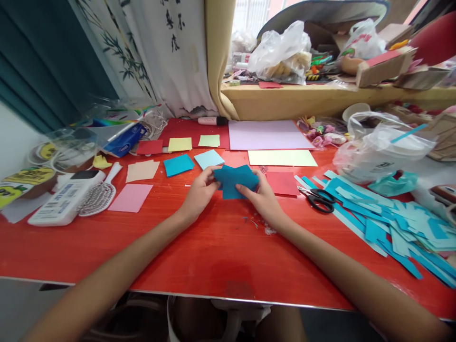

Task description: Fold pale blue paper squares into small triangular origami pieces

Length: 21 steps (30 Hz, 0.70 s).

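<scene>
Between my two hands, a few teal paper squares [235,183] overlap at uneven angles above the red table. My left hand [204,190] pinches their left edge, and my right hand [262,194] grips the right side with its thumb on top. Small stacks of cut paper lie around: a blue stack [178,165], a light blue stack [209,159], a pink stack [130,198] and a beige stack [142,171]. Just right of my right hand is a red paper stack [282,184]. Black-handled scissors [319,198] rest beyond it.
Blue paper strips [399,218] pile up at the right, below a white plastic bag [384,147]. Lilac sheets [269,135] lie at the back. On the left are a hairbrush [99,195] and a white device [67,199]. The table's front edge [199,295] runs below my forearms.
</scene>
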{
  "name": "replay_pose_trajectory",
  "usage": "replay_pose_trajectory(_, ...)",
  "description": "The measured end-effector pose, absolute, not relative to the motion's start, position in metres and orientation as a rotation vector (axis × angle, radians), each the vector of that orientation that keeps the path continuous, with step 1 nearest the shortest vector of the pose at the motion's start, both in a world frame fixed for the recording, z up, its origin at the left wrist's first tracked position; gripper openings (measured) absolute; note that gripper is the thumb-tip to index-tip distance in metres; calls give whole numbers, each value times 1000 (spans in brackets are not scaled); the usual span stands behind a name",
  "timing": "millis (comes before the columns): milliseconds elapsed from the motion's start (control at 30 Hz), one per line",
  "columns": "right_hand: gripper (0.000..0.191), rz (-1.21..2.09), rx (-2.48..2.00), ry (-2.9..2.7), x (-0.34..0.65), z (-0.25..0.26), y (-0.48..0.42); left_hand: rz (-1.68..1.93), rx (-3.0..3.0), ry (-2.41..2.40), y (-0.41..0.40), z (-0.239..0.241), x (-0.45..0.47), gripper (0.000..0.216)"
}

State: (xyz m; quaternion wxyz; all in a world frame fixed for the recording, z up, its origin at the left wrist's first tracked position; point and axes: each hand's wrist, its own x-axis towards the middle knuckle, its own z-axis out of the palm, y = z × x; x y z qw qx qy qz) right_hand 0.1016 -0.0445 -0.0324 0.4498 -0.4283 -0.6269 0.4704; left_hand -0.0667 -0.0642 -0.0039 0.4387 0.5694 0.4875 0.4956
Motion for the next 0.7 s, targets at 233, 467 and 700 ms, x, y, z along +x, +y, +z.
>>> replay_pose_trajectory(233,32,981,-1032,-1663,102,-28,-49,1169,1468,1152,-69,-9,-63,47)
replay_pose_trajectory(467,63,831,-1046,-1639,99,-35,-48,1196,1564,1149,-67,-14,-62,59)
replay_pose_trajectory(700,57,872,-987,-1659,98,-36,-46,1129,1520,1104,-65,-17,-62,58)
